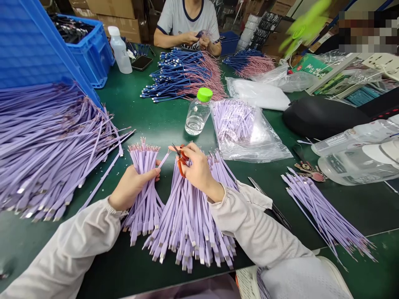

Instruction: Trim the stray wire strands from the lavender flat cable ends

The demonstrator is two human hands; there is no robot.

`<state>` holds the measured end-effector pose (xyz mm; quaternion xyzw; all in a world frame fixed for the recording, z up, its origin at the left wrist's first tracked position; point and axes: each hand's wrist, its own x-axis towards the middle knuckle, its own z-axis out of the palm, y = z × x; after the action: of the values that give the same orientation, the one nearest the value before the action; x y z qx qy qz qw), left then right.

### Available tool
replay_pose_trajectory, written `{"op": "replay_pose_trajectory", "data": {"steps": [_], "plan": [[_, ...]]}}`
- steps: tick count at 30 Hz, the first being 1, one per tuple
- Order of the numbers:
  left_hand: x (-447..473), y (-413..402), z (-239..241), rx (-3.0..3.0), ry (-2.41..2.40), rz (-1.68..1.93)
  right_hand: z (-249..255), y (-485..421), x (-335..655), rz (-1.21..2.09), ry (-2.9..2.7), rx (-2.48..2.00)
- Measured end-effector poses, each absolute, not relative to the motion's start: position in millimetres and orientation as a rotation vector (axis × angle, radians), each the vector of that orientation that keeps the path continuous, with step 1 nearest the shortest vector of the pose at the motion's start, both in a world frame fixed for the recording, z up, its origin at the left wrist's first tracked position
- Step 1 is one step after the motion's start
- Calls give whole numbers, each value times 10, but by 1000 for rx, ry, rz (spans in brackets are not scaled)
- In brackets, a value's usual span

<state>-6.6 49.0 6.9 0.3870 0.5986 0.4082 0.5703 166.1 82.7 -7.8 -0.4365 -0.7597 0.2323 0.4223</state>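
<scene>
My left hand (132, 185) is wrapped round a bundle of flat purple cables (146, 166), their bare wire ends pointing away from me. My right hand (195, 166) grips small orange-handled cutters (181, 160) at the tip of a single purple cable that angles up from the left-hand bundle. Under my right hand a fanned pile of purple cables (190, 224) lies on the green table (156, 120), connector ends towards me.
A big heap of purple cables (46, 145) lies at left below blue crates (90, 50). A green-capped bottle (198, 111) and a bagged cable bundle (240, 128) sit ahead. More purple cables (324, 211) lie at right. A person (187, 25) works opposite behind blue-and-pink cables (183, 74).
</scene>
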Motion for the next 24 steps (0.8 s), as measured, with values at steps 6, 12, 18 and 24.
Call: {"op": "replay_pose_trajectory", "data": {"steps": [6,12,18,24], "plan": [[-56,488,73,884,1399,983,-86,829,1658,557,-1883,-1117],[-84,486,59,867,1375,980,-51,813,1645,616,-1755,-1174],[-70,455,180,856,1243,812,1,812,1584,1147,-1585,-1132],[-213,503,213,739,1114,652,26,918,1678,1241,-1555,-1179]]}}
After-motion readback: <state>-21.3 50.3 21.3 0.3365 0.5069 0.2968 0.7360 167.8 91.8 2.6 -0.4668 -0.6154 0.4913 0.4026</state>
